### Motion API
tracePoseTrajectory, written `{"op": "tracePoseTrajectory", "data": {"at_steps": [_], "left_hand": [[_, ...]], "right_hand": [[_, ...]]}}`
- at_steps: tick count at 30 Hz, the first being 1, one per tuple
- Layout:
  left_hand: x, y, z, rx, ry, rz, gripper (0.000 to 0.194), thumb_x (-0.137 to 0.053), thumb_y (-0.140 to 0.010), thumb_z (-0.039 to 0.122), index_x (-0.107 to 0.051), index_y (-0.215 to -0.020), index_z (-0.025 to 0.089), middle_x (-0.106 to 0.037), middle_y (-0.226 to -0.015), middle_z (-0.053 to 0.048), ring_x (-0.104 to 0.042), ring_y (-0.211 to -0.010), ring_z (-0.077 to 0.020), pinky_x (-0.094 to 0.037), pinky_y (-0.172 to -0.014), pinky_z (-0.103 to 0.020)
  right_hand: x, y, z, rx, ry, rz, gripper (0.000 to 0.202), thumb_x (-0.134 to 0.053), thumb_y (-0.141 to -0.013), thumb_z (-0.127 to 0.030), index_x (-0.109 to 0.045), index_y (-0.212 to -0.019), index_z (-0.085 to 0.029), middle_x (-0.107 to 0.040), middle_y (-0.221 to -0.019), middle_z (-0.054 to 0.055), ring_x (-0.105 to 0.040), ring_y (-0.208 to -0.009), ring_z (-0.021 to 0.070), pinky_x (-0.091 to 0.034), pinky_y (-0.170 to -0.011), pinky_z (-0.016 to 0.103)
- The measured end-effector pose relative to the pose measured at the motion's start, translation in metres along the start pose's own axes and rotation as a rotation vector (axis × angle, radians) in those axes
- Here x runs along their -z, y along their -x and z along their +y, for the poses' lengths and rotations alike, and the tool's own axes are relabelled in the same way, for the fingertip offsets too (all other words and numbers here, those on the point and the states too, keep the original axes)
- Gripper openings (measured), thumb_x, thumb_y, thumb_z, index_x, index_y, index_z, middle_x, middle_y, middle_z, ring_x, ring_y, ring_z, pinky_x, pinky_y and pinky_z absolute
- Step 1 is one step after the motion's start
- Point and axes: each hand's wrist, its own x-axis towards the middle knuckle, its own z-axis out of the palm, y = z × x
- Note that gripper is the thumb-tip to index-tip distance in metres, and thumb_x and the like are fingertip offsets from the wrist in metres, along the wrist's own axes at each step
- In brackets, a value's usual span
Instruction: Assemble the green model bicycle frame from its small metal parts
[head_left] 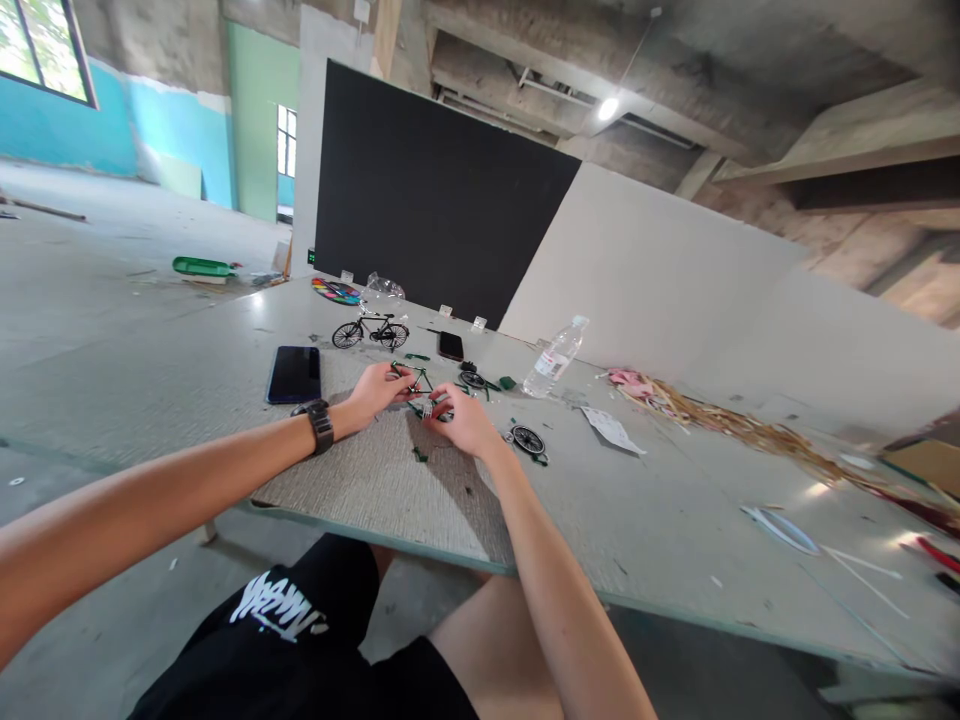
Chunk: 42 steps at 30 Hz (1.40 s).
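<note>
My left hand (377, 390) holds a small green bicycle frame (421, 378) just above the table, its fingers closed on the frame's left part. Close by on the right, my right hand (458, 418) has its fingers pinched at a small greyish piece (427, 408), too small to make out clearly. Behind my hands stands a black model bicycle (371, 332), upright. To the right of my right hand lies a small black wheel (528, 440) with green bits beside it. Another wheel (472, 379) and green parts lie behind it. A green scrap (420, 455) is in front of my hands.
A large phone (294, 375) lies left and a smaller dark phone (451, 346) behind my hands. A clear bottle (556, 358) stands to the right, near a paper sheet (613, 430). A colourful palette (336, 291) is at the back left; straw-like strips (720, 420) lie far right.
</note>
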Motion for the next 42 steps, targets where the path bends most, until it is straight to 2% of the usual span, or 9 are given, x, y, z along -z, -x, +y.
{"op": "tracePoseTrajectory", "data": {"at_steps": [13, 18, 22, 30, 42], "left_hand": [[0.000, 0.000, -0.002, 0.001, -0.011, 0.001, 0.013, -0.079, -0.080, 0.017, -0.068, -0.083, 0.013, -0.075, -0.081, -0.005, -0.075, -0.079, -0.0190, -0.060, -0.086, -0.035], [-0.001, -0.003, -0.005, 0.006, 0.000, 0.000, 0.016, -0.082, -0.078, 0.019, -0.067, -0.081, 0.014, -0.075, -0.079, -0.005, -0.074, -0.076, -0.0185, -0.061, -0.085, -0.035], [-0.002, -0.004, -0.007, 0.016, 0.012, -0.006, 0.022, -0.085, -0.075, 0.022, -0.066, -0.080, 0.014, -0.075, -0.075, -0.005, -0.075, -0.074, -0.0192, -0.062, -0.082, -0.035], [-0.004, -0.004, -0.008, 0.000, 0.023, -0.083, 0.025, -0.086, -0.076, 0.027, -0.068, -0.086, 0.013, -0.074, -0.072, -0.003, -0.072, -0.071, -0.0178, -0.062, -0.078, -0.034], [-0.005, 0.001, -0.004, 0.001, 0.023, -0.243, 0.028, -0.088, -0.076, 0.029, -0.071, -0.091, 0.013, -0.077, -0.078, -0.006, -0.075, -0.071, -0.0177, -0.062, -0.079, -0.033]], "right_hand": [[-0.002, -0.001, 0.003, -0.007, -0.033, 0.001, 0.035, -0.075, -0.081, -0.020, -0.058, -0.112, -0.024, -0.076, -0.087, -0.001, -0.069, -0.077, 0.0179, -0.047, -0.079, 0.034], [0.000, 0.001, 0.000, 0.002, -0.042, 0.024, 0.038, -0.076, -0.080, -0.021, -0.058, -0.113, -0.025, -0.076, -0.086, -0.002, -0.071, -0.084, 0.0194, -0.047, -0.084, 0.035], [0.002, 0.003, -0.004, 0.067, -0.078, 0.086, 0.035, -0.076, -0.081, -0.025, -0.059, -0.112, -0.026, -0.075, -0.086, -0.002, -0.072, -0.088, 0.0201, -0.047, -0.089, 0.036], [-0.002, 0.001, -0.005, 0.118, -0.115, 0.255, 0.035, -0.076, -0.084, -0.032, -0.060, -0.115, -0.025, -0.076, -0.089, 0.001, -0.073, -0.089, 0.0214, -0.048, -0.090, 0.036], [-0.007, -0.004, -0.010, 0.156, -0.010, 0.345, 0.034, -0.079, -0.083, -0.030, -0.066, -0.114, -0.024, -0.077, -0.095, 0.003, -0.069, -0.100, 0.0233, -0.048, -0.096, 0.038]]}}
